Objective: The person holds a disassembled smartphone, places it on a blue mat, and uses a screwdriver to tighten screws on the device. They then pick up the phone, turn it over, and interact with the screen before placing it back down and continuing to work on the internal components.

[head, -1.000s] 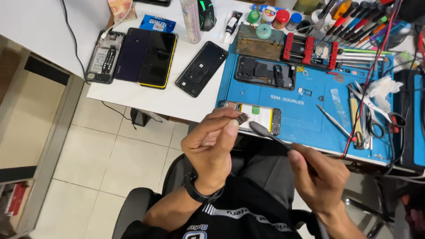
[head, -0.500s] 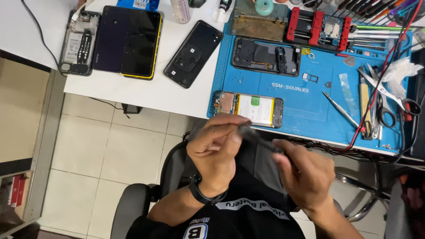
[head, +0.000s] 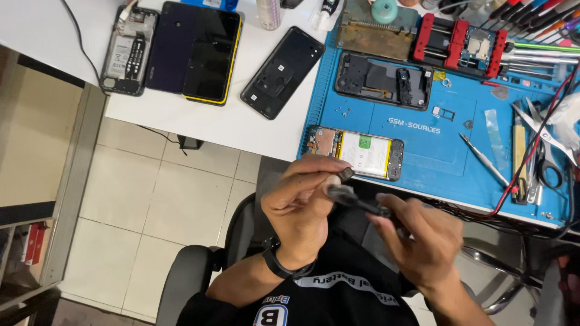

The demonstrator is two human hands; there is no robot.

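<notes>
Below the white worktop (head: pixel 199 124) and its blue mat (head: pixel 423 151), over your lap, your left hand (head: pixel 299 208) pinches a small dark part (head: pixel 345 174) at its fingertips. Your right hand (head: pixel 426 241) is closed on a slim dark tool (head: pixel 356 200), perhaps a brush, its tip at that part. You're working on the part; keep the pinch steady.

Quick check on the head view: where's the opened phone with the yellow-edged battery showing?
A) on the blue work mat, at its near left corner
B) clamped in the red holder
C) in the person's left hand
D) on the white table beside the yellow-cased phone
A: the opened phone lies flat on the blue work mat at its near left corner, just beyond the left hand, which pinches only a small dark part.
</notes>
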